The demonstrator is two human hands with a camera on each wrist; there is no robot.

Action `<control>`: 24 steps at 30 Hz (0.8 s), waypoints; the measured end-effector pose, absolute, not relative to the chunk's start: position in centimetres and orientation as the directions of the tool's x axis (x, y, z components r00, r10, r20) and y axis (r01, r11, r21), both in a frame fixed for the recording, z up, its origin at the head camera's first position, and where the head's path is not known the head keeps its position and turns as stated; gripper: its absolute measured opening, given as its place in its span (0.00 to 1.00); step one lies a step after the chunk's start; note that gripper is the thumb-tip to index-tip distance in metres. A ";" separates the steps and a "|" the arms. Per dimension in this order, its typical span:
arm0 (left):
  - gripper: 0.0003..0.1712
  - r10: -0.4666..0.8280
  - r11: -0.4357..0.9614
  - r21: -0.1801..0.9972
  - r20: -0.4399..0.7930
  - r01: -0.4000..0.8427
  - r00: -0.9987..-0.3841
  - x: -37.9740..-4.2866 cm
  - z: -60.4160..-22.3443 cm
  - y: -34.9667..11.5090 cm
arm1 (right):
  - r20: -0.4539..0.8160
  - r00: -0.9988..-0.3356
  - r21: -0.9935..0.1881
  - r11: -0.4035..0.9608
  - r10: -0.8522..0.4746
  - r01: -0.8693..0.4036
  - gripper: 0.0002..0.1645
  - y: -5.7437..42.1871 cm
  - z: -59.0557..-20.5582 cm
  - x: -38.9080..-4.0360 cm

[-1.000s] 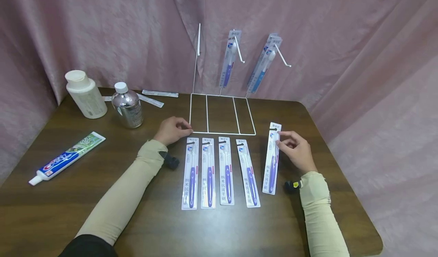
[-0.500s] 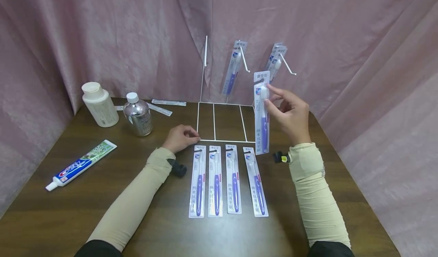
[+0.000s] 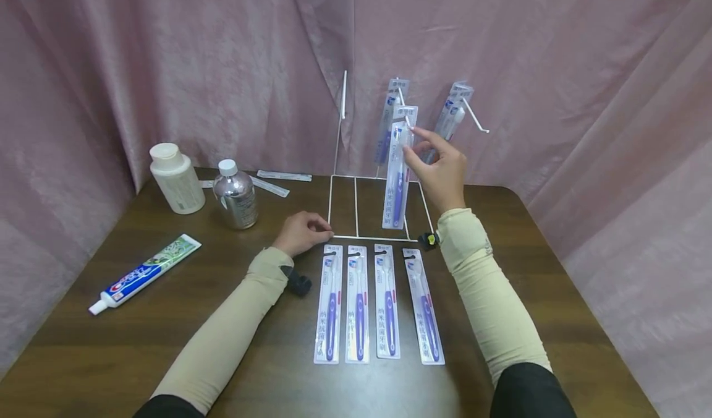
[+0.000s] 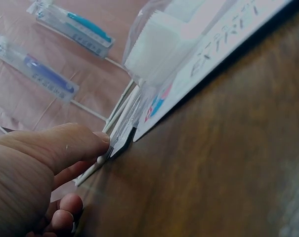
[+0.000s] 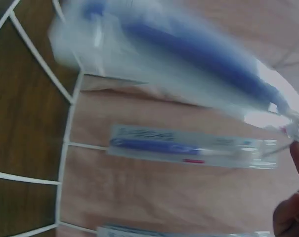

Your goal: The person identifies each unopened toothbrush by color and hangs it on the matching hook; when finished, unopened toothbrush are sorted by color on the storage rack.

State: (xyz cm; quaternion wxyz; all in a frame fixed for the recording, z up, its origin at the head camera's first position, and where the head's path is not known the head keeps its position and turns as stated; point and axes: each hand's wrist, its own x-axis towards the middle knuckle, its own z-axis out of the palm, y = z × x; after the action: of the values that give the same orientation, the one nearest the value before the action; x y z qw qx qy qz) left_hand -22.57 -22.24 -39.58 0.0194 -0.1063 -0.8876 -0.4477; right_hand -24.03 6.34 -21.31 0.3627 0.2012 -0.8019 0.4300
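Observation:
My right hand (image 3: 442, 174) pinches the upper right edge of a packaged toothbrush (image 3: 396, 183), held upright over the wire rack (image 3: 372, 238). Its hanging slot overlaps the tip of the middle hook (image 3: 408, 121); in the right wrist view the package (image 5: 189, 54) is blurred. Behind it, another packaged toothbrush (image 3: 385, 130) hangs on that hook. Thumb and fingers of my left hand (image 3: 303, 234) grip the rack's front left corner; the thumb (image 4: 85, 140) presses on the wire. Near that hand, several packaged toothbrushes with purple handles (image 3: 332, 307) lie in a row.
More packaged toothbrushes (image 3: 449, 115) hang on the right hook (image 3: 475, 116). The left hook (image 3: 343, 96) stands bare. To the left are a white bottle (image 3: 178, 180), a silver bottle (image 3: 235, 198) and a toothpaste tube (image 3: 146, 274). Flat packages (image 3: 285, 175) lie behind; a pink curtain hangs beyond.
My right hand has lifted the packaged toothbrush off the table and carried it up and left to the middle hook. My left hand keeps its place at the rack corner. The head view has shifted.

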 end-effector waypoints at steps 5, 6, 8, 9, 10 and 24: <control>0.09 0.159 0.575 0.794 0.129 0.198 -0.979 -22.3 -39.3 -22.1 | 0.713 -0.700 -0.600 0.565 0.054 -0.567 0.23 5.1 -21.3 -27.9; 0.09 0.160 0.574 0.794 0.133 0.201 -0.978 -22.3 -39.3 -22.0 | 0.700 -0.712 -0.614 0.561 0.062 -0.555 0.23 4.9 -21.3 -28.5; 0.09 0.158 0.571 0.795 0.136 0.203 -0.978 -22.3 -39.3 -21.9 | 0.669 -0.740 -0.649 0.543 0.074 -0.532 0.24 4.8 -21.1 -29.5; 0.09 0.158 0.568 0.797 0.140 0.206 -0.977 -22.3 -39.3 -21.8 | 0.658 -0.749 -0.662 0.536 0.081 -0.524 0.24 4.7 -21.0 -29.9; 0.09 0.159 0.567 0.797 0.139 0.205 -0.978 -22.4 -39.3 -21.7 | 0.647 -0.758 -0.676 0.524 0.085 -0.518 0.25 4.7 -20.9 -30.3; 0.08 0.166 0.581 0.788 0.129 0.203 -0.978 -22.2 -39.1 -22.2 | 0.553 -0.833 -0.794 0.301 -0.004 -0.528 0.27 7.5 -21.9 -29.4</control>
State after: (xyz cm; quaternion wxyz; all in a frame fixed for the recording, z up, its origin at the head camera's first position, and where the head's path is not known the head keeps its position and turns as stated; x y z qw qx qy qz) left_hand -22.16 -22.17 -39.15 0.0207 -0.1037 -0.8890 -0.4455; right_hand -29.40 7.54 -21.87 0.2317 0.1723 -0.7724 0.5657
